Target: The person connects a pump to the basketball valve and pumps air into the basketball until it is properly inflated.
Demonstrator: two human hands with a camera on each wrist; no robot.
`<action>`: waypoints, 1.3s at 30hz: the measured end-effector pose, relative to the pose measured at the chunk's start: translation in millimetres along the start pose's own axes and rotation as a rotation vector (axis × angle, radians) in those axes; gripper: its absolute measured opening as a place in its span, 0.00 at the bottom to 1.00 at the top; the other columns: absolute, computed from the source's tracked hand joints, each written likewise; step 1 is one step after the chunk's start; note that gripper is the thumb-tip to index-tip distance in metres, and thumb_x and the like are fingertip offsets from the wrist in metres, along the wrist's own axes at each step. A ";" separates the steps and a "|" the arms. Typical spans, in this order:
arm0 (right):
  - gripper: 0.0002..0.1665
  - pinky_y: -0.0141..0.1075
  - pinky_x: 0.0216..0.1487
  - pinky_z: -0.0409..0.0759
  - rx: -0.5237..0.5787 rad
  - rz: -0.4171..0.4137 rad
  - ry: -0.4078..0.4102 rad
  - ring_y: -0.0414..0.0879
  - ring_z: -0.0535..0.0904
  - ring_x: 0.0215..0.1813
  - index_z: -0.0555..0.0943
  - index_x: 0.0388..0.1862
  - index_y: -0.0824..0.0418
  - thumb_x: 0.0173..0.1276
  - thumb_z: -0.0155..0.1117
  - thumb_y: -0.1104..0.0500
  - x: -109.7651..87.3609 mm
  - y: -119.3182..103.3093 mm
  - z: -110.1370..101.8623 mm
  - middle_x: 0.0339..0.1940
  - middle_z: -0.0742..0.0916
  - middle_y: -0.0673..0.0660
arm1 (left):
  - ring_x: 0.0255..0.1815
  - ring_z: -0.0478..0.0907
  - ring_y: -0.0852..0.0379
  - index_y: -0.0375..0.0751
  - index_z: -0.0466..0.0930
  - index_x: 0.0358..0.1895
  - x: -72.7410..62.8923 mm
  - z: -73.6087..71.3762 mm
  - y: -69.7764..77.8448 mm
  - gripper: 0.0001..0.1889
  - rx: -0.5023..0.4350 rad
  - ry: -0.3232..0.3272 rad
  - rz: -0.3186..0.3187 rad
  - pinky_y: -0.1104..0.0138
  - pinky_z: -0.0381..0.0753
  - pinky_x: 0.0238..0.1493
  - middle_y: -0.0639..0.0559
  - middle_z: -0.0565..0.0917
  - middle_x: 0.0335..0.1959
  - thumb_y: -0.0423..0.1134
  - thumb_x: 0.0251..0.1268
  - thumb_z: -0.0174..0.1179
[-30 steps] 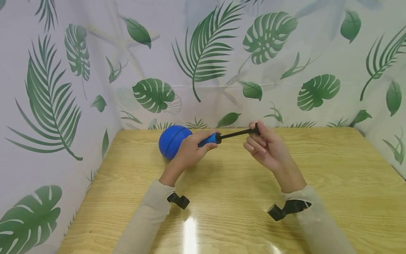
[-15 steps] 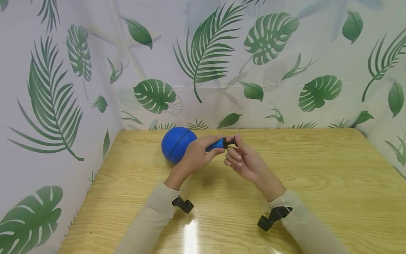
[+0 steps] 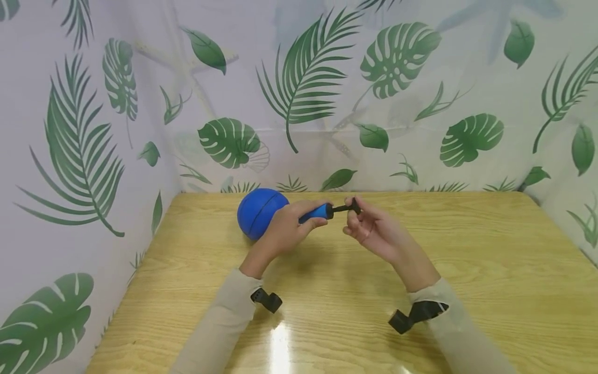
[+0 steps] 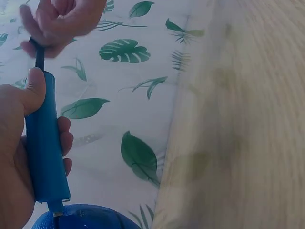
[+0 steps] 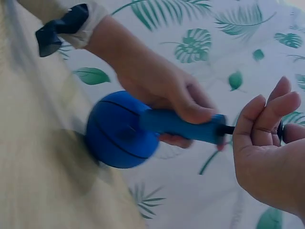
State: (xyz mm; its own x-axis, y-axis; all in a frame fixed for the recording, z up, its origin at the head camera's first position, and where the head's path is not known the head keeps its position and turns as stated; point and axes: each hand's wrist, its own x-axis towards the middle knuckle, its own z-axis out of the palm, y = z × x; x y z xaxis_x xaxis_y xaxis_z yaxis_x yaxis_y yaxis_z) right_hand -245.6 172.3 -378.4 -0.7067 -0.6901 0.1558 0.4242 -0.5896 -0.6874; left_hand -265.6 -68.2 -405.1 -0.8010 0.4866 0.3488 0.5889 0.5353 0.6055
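A blue ball (image 3: 258, 212) with dark seam lines sits on the table towards the back left. My left hand (image 3: 285, 226) grips the blue barrel of a hand pump (image 4: 46, 143), its fingers wrapped round it. In the left wrist view the pump's narrow end meets the ball; whether a needle sits inside it is hidden. On the right, my right hand (image 3: 380, 231) holds the black pump handle (image 3: 355, 206) with curled fingers. A short length of black rod (image 3: 341, 209) shows between handle and barrel.
The wood-grain table (image 3: 490, 270) stretches out to the right and in front. Leaf-patterned cloth walls (image 3: 317, 93) stand behind it and at both sides. A black wrist camera (image 3: 267, 300) is strapped at each sleeve.
My right hand pushed the pump handle left to the barrel, then drew it partly back out to the right. The left hand and ball shifted slightly right.
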 end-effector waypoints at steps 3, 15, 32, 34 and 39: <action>0.27 0.34 0.41 0.76 0.051 -0.056 -0.067 0.45 0.70 0.21 0.78 0.50 0.63 0.88 0.28 0.55 -6.0 -15.1 0.9 0.26 0.86 0.56 | 0.65 0.81 0.50 0.47 0.75 0.72 -0.8 -6.0 -3.2 0.26 0.011 0.034 -0.015 0.55 0.80 0.65 0.49 0.83 0.65 0.49 0.75 0.60; 0.27 0.38 0.43 0.75 0.159 -0.109 -0.190 0.46 0.50 0.22 0.74 0.53 0.65 0.87 0.26 0.53 -10.6 -24.8 0.9 0.24 0.82 0.57 | 0.67 0.79 0.50 0.50 0.75 0.72 -0.2 -10.5 -4.0 0.26 0.048 0.059 0.005 0.55 0.80 0.65 0.50 0.82 0.66 0.49 0.74 0.60; 0.26 0.32 0.39 0.71 0.085 -0.023 -0.089 0.43 0.58 0.25 0.74 0.49 0.57 0.87 0.25 0.49 11.9 34.1 -10.2 0.24 0.79 0.50 | 0.45 0.83 0.55 0.47 0.77 0.70 1.8 5.4 6.2 0.24 0.135 0.039 0.084 0.62 0.83 0.46 0.48 0.87 0.53 0.47 0.74 0.61; 0.24 0.32 0.38 0.72 0.070 -0.009 -0.052 0.42 0.62 0.24 0.74 0.49 0.58 0.87 0.27 0.50 11.1 31.5 -9.6 0.23 0.79 0.49 | 0.48 0.84 0.54 0.47 0.77 0.70 1.9 6.3 5.3 0.24 0.131 0.034 0.089 0.61 0.84 0.48 0.48 0.87 0.54 0.47 0.74 0.61; 0.22 0.33 0.40 0.75 0.064 0.021 -0.007 0.43 0.60 0.22 0.73 0.48 0.60 0.88 0.29 0.54 6.4 15.2 -8.3 0.21 0.79 0.51 | 0.56 0.85 0.51 0.48 0.76 0.71 1.3 5.4 1.5 0.25 0.096 0.017 0.057 0.57 0.84 0.55 0.48 0.86 0.59 0.48 0.74 0.60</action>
State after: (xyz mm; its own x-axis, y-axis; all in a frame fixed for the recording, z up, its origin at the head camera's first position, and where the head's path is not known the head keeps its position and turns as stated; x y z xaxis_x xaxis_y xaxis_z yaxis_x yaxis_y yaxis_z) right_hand -248.4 162.4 -393.8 -0.6932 -0.7055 0.1473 0.4741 -0.6003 -0.6441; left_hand -265.2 -63.1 -407.6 -0.7669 0.5068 0.3936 0.6408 0.5712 0.5130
